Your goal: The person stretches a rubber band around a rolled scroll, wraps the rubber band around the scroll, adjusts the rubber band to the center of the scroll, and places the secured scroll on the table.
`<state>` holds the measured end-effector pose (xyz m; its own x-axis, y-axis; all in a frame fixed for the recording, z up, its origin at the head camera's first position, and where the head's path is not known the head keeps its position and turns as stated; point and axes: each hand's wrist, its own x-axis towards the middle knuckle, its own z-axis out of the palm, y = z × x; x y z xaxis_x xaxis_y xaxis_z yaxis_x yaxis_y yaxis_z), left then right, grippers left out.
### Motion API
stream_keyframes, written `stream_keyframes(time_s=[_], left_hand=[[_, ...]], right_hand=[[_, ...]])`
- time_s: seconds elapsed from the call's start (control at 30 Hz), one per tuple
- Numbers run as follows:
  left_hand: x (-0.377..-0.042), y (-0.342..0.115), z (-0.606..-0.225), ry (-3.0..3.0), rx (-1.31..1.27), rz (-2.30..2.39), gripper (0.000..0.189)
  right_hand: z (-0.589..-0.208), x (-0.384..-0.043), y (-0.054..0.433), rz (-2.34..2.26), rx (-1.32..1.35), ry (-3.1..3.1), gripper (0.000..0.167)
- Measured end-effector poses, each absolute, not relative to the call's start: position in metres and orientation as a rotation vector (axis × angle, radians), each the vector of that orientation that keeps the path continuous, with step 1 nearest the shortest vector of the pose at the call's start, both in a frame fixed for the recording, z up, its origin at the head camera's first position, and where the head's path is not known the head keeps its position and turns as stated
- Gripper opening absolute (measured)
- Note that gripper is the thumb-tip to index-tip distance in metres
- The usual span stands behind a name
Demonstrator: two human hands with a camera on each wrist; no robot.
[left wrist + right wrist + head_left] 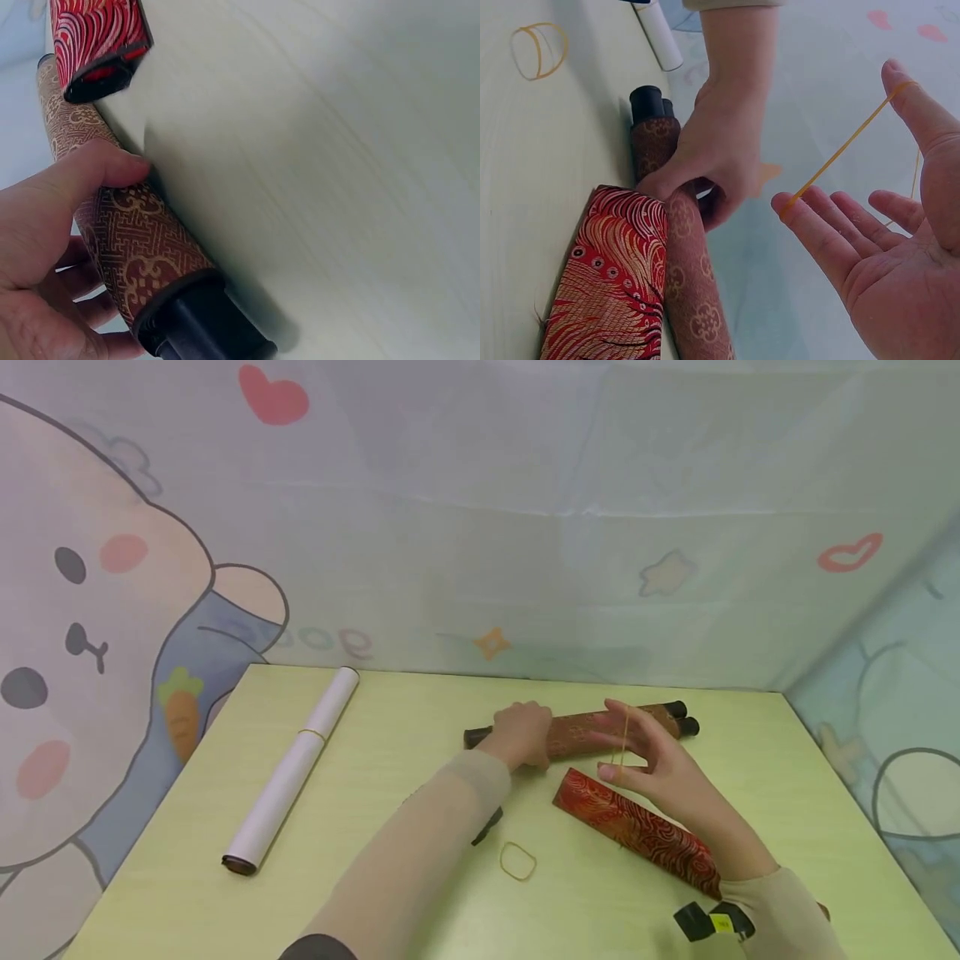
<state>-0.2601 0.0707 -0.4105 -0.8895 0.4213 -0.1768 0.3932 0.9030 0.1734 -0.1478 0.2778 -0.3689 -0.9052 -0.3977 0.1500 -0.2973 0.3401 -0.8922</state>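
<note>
My left hand (521,735) grips a brown patterned scroll (577,737) near its left end, thumb on the near side and fingers curled round the far side. Black knobs (214,322) stick out of the scroll's ends. Beyond it, my right hand (660,764) is raised with fingers spread. A yellow rubber band (845,152) is stretched between its thumb and fingers, apart from the scroll. Below that hand lies a red patterned tube (637,827) with a flattened end, slanting toward the near right; the right forearm partly covers it.
A white rolled scroll (281,793) lies at the left, with a rubber band (311,732) round its middle. Another loose rubber band (519,879) rests on the pale table (420,710) near the left forearm. A printed curtain (450,527) hangs behind the table.
</note>
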Motion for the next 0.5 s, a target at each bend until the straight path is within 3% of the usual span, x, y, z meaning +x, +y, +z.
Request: stream_keyframes(time_s=[0.5], left_hand=[[-0.257, 0.012, -0.403, 2.891, 0.783, 0.147, 0.054]], right_hand=[[-0.367, -0.146, 0.281, -1.598, -0.666, 2.502, 0.079]])
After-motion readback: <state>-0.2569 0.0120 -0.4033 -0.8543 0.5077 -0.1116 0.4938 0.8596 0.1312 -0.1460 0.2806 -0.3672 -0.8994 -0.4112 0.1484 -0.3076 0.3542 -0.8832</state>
